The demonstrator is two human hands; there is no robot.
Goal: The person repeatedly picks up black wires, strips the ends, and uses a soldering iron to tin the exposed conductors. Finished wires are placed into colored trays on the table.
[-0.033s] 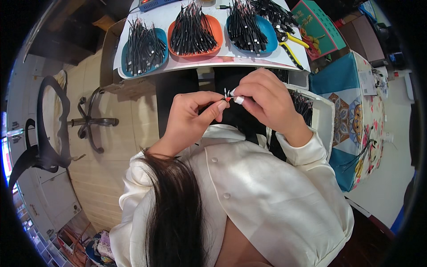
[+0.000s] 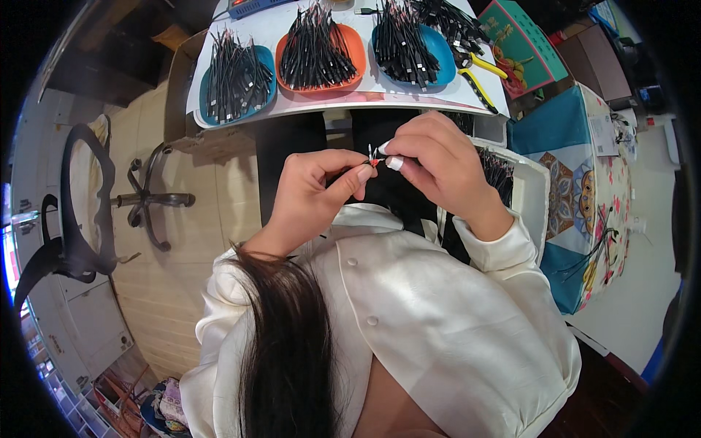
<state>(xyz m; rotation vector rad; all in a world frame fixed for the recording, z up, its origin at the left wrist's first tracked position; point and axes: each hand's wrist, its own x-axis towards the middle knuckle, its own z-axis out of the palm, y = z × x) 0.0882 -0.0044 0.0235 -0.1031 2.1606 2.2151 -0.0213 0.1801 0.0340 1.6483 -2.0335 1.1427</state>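
Between the thumb and forefinger of my left hand is pinched a thin black cable. From its end stick out short wires, one red and others pale. My right hand wears white wraps on its thumb and forefinger tips. Those two tips are drawn together at the ends of the wires, with a narrow gap showing between them. Both hands are held above my lap, just in front of the table edge. Most of the cable is hidden by my left hand.
On the white table stand a blue tray, an orange tray and another blue tray, all heaped with black cables. Yellow-handled pliers lie at the right. Below is a white bin with more cables. An office chair stands left.
My right thumb has shifted slightly away from my forefinger, widening the small gap at the wires. My left hand stays where it was.
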